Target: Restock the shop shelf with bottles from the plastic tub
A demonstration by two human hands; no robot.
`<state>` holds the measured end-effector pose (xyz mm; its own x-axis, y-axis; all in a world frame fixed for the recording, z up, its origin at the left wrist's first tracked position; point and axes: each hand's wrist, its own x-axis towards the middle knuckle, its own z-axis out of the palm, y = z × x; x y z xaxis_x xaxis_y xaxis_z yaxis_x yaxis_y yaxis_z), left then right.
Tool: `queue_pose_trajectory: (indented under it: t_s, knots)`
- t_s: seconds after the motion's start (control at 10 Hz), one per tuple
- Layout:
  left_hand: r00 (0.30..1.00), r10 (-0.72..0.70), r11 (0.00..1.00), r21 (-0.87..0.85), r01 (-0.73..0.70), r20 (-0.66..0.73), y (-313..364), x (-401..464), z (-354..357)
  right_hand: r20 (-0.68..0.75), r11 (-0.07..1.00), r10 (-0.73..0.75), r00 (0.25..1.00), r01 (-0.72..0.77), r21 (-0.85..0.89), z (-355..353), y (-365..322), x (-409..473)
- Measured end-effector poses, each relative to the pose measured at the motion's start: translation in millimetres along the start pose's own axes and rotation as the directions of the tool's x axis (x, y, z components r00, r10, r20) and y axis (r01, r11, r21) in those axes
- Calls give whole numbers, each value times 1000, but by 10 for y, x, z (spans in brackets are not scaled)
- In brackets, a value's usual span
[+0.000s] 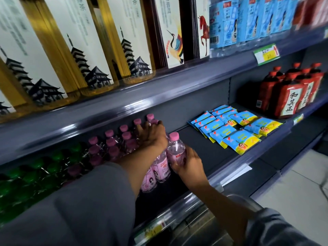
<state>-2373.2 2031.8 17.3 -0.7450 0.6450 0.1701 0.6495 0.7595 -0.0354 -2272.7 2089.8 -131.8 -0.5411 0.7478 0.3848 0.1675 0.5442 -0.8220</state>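
Several clear bottles with pink caps and pink labels [113, 144] stand in rows on the dark shelf [200, 153]. My right hand [188, 163] grips one more pink-capped bottle [175, 148], upright at the right end of the rows. My left hand [152, 134] reaches deep into the shelf and rests on the tops of the rear pink bottles, fingers curved over them. Two pink-labelled bottles [159, 169] stand at the front, under my left wrist. The plastic tub is not clearly in view.
Green-capped bottles [35, 173] fill the shelf to the left. Blue and yellow packets [236, 132] lie flat to the right, with red-labelled dark bottles [291, 93] beyond. Tall tea boxes [74, 50] stand on the upper shelf. Bare shelf lies between bottles and packets.
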Motion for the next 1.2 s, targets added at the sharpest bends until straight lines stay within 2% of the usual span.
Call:
queue_pose_trajectory:
  t_s: [0.1, 0.2, 0.3, 0.4, 0.5, 0.6, 0.7, 0.8, 0.9, 1.0, 1.1, 1.2]
  knots:
    - [1000, -1, 1000, -6, 1, 2, -13, 33, 56, 1, 999, -47, 999, 47, 21, 24, 26, -11]
    - [999, 7, 996, -89, -2, 52, -85, 88, 99, 27, 997, -71, 997, 70, 20, 50, 33, -22]
    - [987, 94, 985, -159, -73, 130, -164, 118, 96, 54, 998, -62, 997, 61, 12, 42, 37, -9]
    - [979, 154, 976, -174, -130, 132, -242, 105, 129, 60, 997, -74, 995, 74, -6, 56, 25, -15]
    - [971, 240, 968, -73, -241, -21, -322, 42, 237, 69, 997, -68, 995, 70, -21, 109, 8, -4]
    - [901, 370, 924, -8, -381, -229, -338, -44, 284, 80, 999, -33, 996, 36, -32, 129, -1, 27]
    - [867, 384, 889, -125, -440, -319, -276, -161, 214, 90, 999, -7, 996, 11, -46, 172, -30, -9]
    - [854, 355, 869, -202, -452, -380, -272, -299, 165, 85, 999, 27, 996, -25, -29, 163, -126, -61]
    - [824, 375, 850, -196, -488, -425, -350, -480, 190, 101, 999, 39, 994, -39, -3, 156, -173, -83]
    - [788, 426, 777, -267, -571, -444, -389, -684, 208, 110, 991, 133, 985, -132, -19, 63, -276, -177]
    - [775, 457, 735, -306, -606, -437, -361, -938, 218, 37, 993, 83, 996, -79, -89, -56, -273, -305]
    - [821, 402, 755, -360, -548, -406, -348, -1204, 272, 9, 988, 30, 1000, -28, -153, -323, -353, -473]
